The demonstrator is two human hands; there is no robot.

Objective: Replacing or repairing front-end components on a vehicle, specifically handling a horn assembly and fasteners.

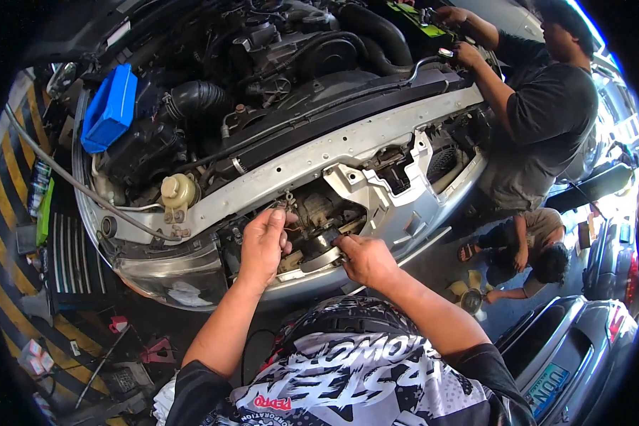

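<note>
My left hand (266, 241) is at the opening below the silver front crossmember (312, 149) of an open car, thumb and fingers closed beside a small metal bracket and thin wires (291, 202); what it pinches is too small to make out. My right hand (366, 259), just right of it and a little lower, is closed on a dark round metal part with a pale rim (319, 248), likely a horn, partly hidden by the fingers. The silver grille panel (397, 213) lies right of both hands, and the headlight (170, 277) is to the left.
A blue plastic container (110, 106) sits on the engine bay's left, above a cream reservoir (177, 192). A co-worker (547, 113) leans over the bay at right; another person (539, 248) squats near a fan (468, 295). Tools (39, 192) lie left; another car (561, 355) stands behind, lower right.
</note>
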